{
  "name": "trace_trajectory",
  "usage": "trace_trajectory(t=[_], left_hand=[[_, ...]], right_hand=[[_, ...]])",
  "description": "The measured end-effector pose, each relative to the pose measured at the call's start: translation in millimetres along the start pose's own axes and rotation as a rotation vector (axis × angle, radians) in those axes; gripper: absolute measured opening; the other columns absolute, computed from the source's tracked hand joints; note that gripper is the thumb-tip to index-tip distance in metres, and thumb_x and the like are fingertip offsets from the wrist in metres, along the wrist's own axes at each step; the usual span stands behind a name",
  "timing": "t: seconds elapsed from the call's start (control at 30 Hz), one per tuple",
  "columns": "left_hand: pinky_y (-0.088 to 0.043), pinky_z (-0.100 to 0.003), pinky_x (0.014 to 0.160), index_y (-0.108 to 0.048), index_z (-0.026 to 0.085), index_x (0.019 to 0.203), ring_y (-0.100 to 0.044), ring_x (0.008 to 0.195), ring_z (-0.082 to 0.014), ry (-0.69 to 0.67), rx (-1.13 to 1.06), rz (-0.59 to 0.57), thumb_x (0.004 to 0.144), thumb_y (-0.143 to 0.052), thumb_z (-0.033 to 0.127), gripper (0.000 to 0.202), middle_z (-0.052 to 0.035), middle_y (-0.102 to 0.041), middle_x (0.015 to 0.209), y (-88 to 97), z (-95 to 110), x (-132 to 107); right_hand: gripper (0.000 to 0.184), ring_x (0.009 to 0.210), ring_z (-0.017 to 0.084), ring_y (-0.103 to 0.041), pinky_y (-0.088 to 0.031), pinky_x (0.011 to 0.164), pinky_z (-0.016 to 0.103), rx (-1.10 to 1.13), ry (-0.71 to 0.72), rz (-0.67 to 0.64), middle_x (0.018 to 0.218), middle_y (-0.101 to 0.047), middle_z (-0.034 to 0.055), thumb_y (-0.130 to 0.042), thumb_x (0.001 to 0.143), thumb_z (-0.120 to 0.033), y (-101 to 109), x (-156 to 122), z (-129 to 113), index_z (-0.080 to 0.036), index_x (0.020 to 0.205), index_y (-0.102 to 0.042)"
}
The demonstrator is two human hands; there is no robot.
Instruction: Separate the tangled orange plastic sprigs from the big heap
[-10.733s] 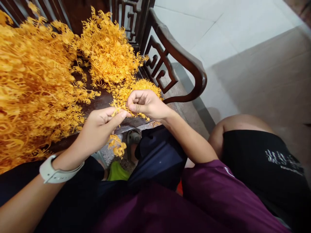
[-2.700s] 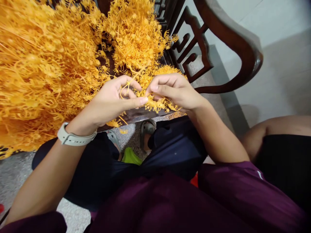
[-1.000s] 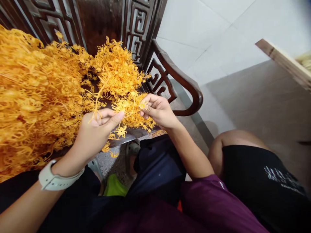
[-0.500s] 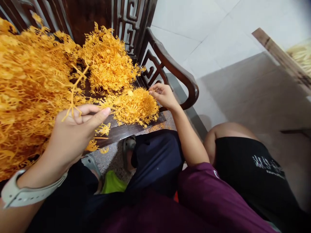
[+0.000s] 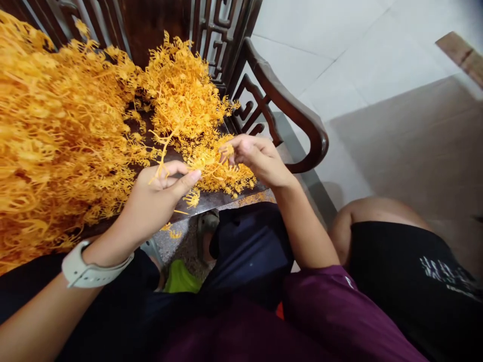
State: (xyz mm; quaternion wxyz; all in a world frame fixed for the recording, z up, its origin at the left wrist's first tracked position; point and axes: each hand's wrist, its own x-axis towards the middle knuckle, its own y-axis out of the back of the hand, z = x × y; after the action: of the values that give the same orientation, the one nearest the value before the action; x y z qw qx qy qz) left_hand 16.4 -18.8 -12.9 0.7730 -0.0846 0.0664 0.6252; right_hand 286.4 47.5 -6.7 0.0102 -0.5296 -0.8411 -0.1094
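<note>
The orange sprig (image 5: 165,147) is in the left hand (image 5: 153,196), its bare forked stem poking up toward twelve o'clock from the fingers and its flower heads spreading toward two and three. It is thin and branching, with small, spidery, many-pointed flowers. The left thumb and forefinger are pinched on it. At two o'clock from there, the right hand (image 5: 260,158) has its fingers bent around a small flower; whether they grip it, I cannot tell. A big orange pile (image 5: 68,141) sits at ten o'clock from the left hand.
</note>
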Motion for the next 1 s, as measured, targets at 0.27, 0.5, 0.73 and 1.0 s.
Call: trace_trajectory(t=[0.27,0.5,0.73,1.0], left_hand=[[-0.016,-0.024,0.047,-0.073,0.018,0.08,-0.027,0.05,-0.0078,-0.022,0.036,-0.025,0.094,-0.083,0.045,0.032,0.0052,-0.04,0.057,1.4,1,-4],[-0.016,-0.026,0.046,-0.07,0.019,0.076,-0.027,0.048,-0.0089,-0.135,0.142,0.057,0.101,-0.074,0.04,0.033,0.0065,-0.036,0.053,-15.7,1,1],[-0.019,-0.026,0.047,-0.076,0.019,0.08,-0.031,0.049,-0.0097,-0.112,0.168,0.045,0.101,-0.073,0.046,0.034,0.0054,-0.041,0.054,-16.8,3,-18],[-0.018,-0.024,0.046,-0.073,0.018,0.076,-0.023,0.049,-0.0078,-0.077,0.179,-0.066,0.102,-0.072,0.044,0.037,0.0081,-0.029,0.053,-9.5,12,-35]], right_hand=[[0.041,0.061,0.01,-0.059,-0.046,0.058,0.026,0.027,0.025,0.233,0.076,-0.074,-0.0004,-0.091,0.091,-0.058,-23,14,8,-0.02,0.084,-0.076],[0.056,0.062,0.011,-0.052,-0.041,0.061,0.029,-0.19,0.062,0.296,0.067,-0.065,-0.0002,-0.087,0.086,-0.069,-22,39,22,-0.019,0.071,-0.067],[0.031,0.066,0.014,-0.052,-0.041,0.064,0.03,-0.311,0.021,0.493,0.071,-0.062,0.0014,-0.072,0.096,-0.039,-2,61,41,-0.02,0.074,-0.062],[0.025,0.063,0.014,-0.05,-0.04,0.063,0.031,-0.562,-0.201,0.576,0.067,-0.061,0.0004,-0.08,0.09,-0.037,81,35,77,-0.019,0.08,-0.064]])
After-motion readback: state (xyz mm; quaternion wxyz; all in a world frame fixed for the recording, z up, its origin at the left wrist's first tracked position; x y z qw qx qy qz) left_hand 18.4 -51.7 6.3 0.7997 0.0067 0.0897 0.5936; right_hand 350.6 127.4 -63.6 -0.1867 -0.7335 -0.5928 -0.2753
